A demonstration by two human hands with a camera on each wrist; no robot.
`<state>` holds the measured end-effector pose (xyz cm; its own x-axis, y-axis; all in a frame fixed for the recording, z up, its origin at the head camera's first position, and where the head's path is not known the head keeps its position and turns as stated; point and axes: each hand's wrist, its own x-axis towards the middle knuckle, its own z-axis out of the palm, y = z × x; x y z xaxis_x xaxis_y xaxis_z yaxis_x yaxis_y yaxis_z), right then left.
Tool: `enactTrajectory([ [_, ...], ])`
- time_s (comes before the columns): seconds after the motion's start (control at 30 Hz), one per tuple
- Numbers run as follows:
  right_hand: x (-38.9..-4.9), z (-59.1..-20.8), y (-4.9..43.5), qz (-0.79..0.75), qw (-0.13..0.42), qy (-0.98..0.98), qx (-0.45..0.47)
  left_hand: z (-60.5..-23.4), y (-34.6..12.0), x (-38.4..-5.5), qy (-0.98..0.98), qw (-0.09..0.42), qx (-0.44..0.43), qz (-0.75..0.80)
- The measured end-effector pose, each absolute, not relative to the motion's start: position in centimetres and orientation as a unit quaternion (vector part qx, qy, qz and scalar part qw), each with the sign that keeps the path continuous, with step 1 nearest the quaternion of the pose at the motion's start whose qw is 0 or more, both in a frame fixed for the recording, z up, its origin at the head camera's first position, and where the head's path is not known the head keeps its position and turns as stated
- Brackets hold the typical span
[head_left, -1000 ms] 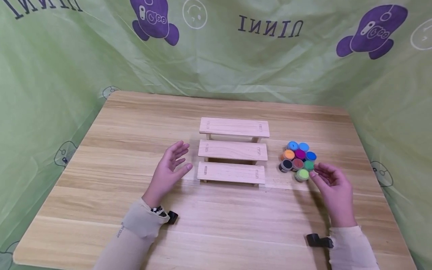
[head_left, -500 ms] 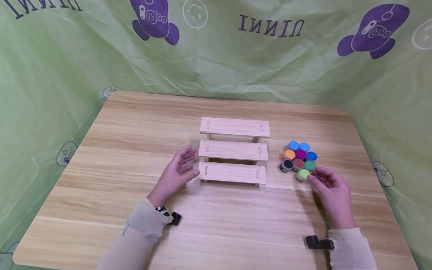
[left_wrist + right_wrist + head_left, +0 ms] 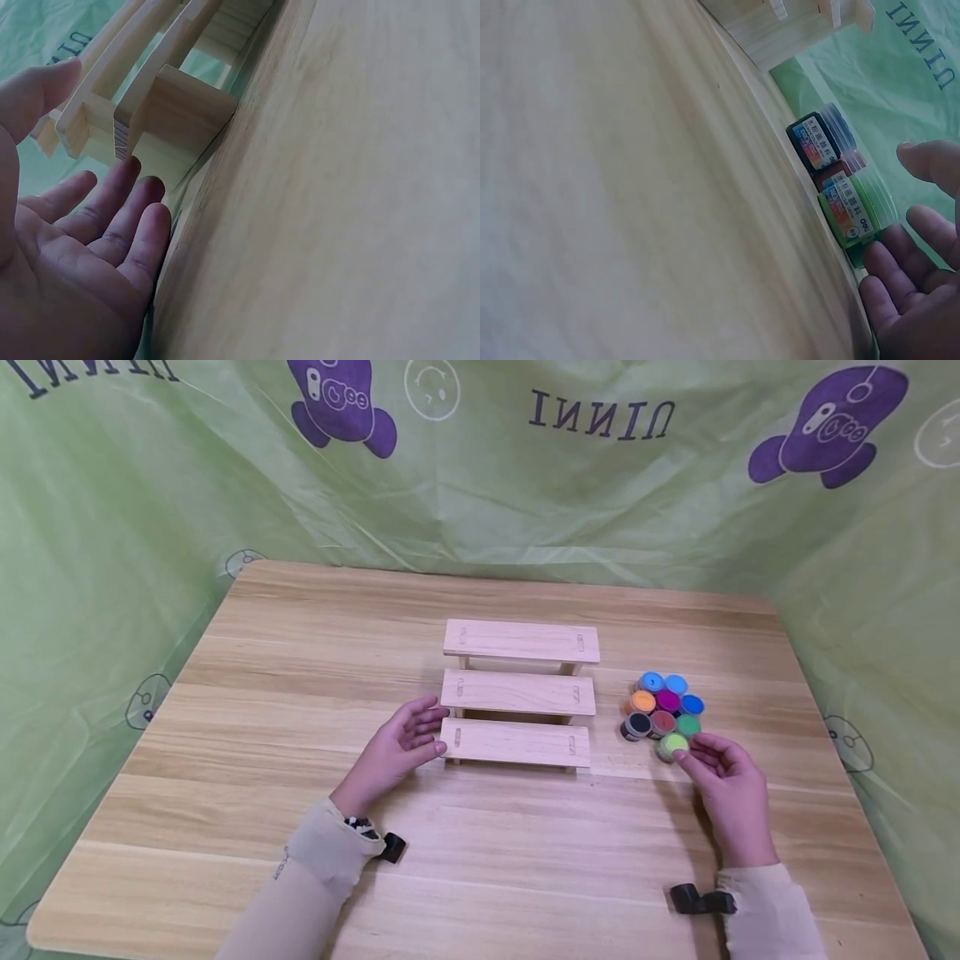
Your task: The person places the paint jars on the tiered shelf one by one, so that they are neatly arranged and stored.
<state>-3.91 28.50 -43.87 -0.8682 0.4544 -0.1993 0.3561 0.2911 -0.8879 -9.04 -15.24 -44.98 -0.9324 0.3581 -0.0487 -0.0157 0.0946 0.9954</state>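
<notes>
A three-tier wooden stand (image 3: 517,692) stands mid-table. My left hand (image 3: 393,747) is at its left end with relaxed, spread fingers; in the left wrist view the fingertips come right up to the corner of the lowest shelf (image 3: 126,124). To the right of the stand is a cluster of small paint pots with coloured lids. Nearest me is the light green paint pot (image 3: 670,747). My right hand (image 3: 731,793) is beside it, thumb overlapping its lid in the head view. In the right wrist view the thumb (image 3: 930,161) is apart from the light green pot (image 3: 846,206), fingers loosely bent.
The other paint pots, among them black (image 3: 636,727), orange (image 3: 641,702), purple (image 3: 667,701) and dark green (image 3: 687,725), stand close together behind the light green one. The wooden table (image 3: 300,635) is bordered by a green printed curtain (image 3: 480,510) at the back and sides.
My left hand has moved right, up to the end of the stand. My right hand has shifted a little left to the light green paint pot. Stand and pots stay put.
</notes>
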Motion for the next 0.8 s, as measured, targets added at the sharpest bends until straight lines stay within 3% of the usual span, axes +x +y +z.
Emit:
enactTrajectory([
  [0.47,-4.06,-43.91,27.88,0.482,0.028,-0.835,-0.264,-45.34,-15.07,-8.79,0.797,0.161,0.115,0.571],
  [0.8,-4.07,-44.24,27.51,0.461,0.032,-0.844,-0.273,-45.27,-15.09,-8.74,0.812,0.146,0.134,0.550],
])
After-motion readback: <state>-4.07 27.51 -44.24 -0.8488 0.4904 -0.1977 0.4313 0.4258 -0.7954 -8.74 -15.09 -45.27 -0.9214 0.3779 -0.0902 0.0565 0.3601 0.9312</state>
